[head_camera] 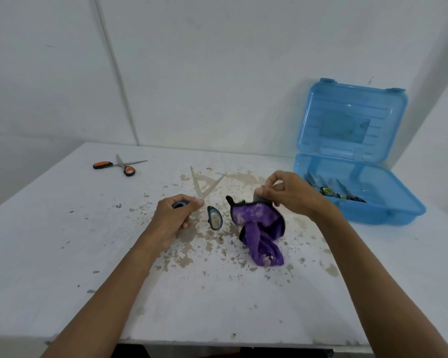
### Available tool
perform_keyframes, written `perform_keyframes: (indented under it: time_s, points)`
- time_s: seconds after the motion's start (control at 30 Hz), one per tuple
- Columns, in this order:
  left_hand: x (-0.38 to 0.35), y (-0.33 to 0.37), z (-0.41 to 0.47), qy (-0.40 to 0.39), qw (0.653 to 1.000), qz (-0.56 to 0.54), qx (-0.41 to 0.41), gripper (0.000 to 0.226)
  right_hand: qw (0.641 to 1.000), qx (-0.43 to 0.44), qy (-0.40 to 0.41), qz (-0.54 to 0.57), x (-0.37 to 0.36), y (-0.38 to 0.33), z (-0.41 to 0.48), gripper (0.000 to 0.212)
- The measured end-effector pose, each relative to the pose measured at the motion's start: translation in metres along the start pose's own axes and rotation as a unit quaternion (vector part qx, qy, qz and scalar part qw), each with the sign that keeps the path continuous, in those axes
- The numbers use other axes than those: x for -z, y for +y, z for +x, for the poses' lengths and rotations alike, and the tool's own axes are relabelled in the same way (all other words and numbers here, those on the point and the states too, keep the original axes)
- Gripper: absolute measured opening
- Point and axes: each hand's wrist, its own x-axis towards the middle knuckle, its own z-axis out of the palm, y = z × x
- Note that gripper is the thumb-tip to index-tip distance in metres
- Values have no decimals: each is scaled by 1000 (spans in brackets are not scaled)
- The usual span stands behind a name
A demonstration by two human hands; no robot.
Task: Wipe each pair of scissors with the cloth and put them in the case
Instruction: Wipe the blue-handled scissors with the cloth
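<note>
The middle of the counter is taken up by the left hand with the blue scissors, blades spread, and by the right hand with the hanging purple cloth — only a narrow gap is left between them. Wide open stretches are found at the near left and near right. The far left is partly blocked by the orange scissors. The case is open from above and in front — its back is closed off by the raised lid and the wall, and part of its floor is occupied by stored scissors.
</note>
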Motion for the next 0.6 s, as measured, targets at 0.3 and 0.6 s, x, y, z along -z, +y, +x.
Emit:
perform_keyframes:
  time_s: [0.3, 0.6]
  points:
    - [-3, 1, -1, 1, 1000, 20, 4, 17, 994, -47, -93, -35, 5, 44, -8, 60]
    - [-5, 0, -6, -16, 999, 33, 16, 18, 991, 43, -111, 52, 14, 42, -17, 25]
